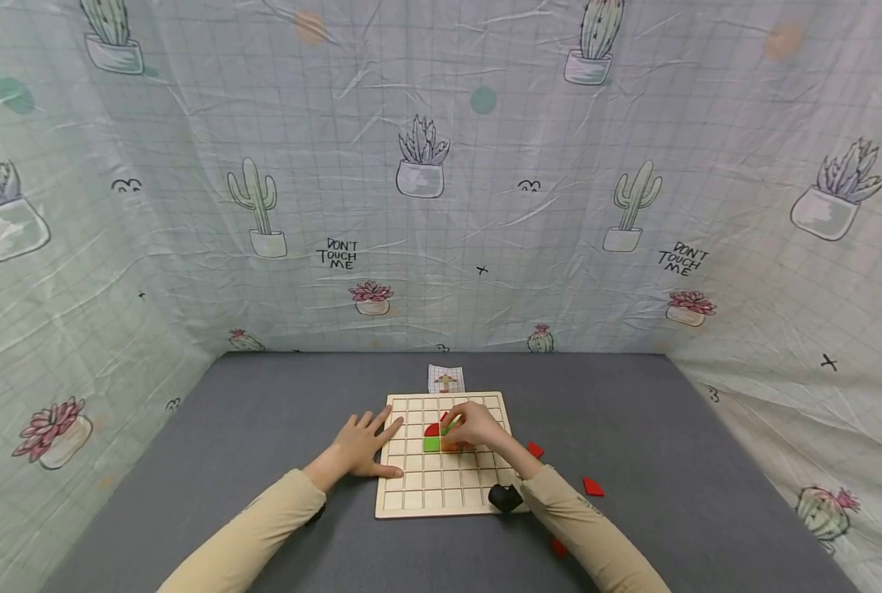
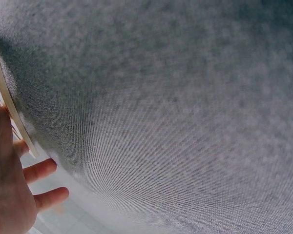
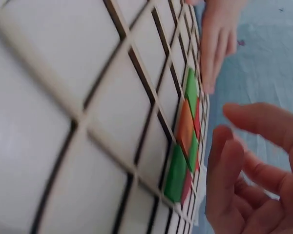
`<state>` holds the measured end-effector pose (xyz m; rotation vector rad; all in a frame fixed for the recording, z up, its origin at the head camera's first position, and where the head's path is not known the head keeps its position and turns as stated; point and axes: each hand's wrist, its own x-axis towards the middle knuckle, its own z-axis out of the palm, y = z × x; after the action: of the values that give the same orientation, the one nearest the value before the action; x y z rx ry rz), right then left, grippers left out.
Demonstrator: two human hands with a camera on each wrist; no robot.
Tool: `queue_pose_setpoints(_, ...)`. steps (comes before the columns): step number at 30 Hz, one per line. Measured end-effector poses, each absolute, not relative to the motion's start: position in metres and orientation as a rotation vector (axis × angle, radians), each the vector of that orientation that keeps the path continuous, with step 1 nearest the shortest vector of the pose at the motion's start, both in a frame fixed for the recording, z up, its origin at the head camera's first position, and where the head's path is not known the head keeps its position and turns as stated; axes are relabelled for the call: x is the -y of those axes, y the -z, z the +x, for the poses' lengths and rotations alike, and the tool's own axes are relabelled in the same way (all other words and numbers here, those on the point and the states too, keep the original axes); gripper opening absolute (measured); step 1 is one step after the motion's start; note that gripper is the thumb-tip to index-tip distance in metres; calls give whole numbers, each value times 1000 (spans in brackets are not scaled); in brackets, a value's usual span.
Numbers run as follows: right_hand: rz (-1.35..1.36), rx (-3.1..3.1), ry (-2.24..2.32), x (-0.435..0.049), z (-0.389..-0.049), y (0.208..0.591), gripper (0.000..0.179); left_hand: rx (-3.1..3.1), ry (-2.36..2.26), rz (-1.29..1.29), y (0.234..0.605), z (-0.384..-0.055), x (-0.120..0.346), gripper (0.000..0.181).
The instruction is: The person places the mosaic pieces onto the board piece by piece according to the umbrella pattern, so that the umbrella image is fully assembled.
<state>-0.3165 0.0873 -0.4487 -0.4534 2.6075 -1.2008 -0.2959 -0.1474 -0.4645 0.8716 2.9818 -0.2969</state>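
The coloured pieces (image 1: pixel 431 445) are looking light, stiff and perhaps slick, so a pinch on opposite edges is probably suiting them; the wooden board (image 1: pixel 414 484) is likely needing steadying at its rim. The left hand (image 1: pixel 362 445) is lying spread over the board's left edge, grasping nothing; the right hand (image 1: pixel 476 426) is hovering above the pieces, fingers bent, tips apart, nothing showing between. Green, orange and red pieces are sitting mid-grid; loose red pieces (image 1: pixel 592 487) are lying rightward on the desk (image 1: pixel 263 428).

Cactus-print curtain (image 1: pixel 485 222) on three sides, grey tabletop (image 1: pixel 277 420), apparently cloth-covered.
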Motion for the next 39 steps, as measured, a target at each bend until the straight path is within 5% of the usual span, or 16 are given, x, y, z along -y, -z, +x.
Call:
queue_pose_setpoints(15,-434,-2532,1315,-156,-304,428,26,-2983,301,873,466,-295,146,86)
queue_pose_setpoints(39,-501,-2549,1251,-245,-301,448,34,-2996,258,907,463,-294,148,86)
